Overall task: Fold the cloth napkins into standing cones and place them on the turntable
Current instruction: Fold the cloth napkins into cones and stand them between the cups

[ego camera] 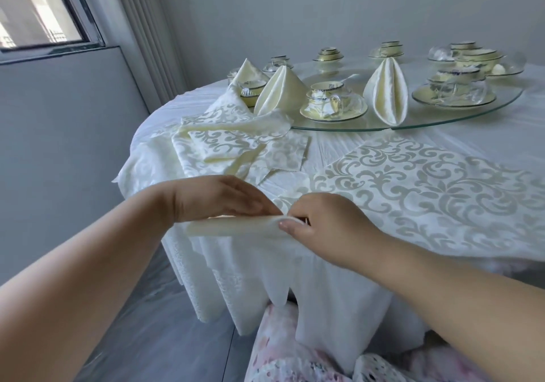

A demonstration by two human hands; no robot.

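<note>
Left hand (218, 197) flat on the napkin (236, 228), right hand (321, 225) pinching its rolled edge (hands touching) — risk: roll loosens if pinch slips.

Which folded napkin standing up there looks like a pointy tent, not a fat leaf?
The left folded napkin, at the turntable's left edge: smooth cone, one sharp tip. The right one bulges with pleats.

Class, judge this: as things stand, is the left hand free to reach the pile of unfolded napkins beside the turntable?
Probably not yet. The left hand rests on the napkin being folded, which the right hand pinches. Nothing blocks the way to the pile.
</note>
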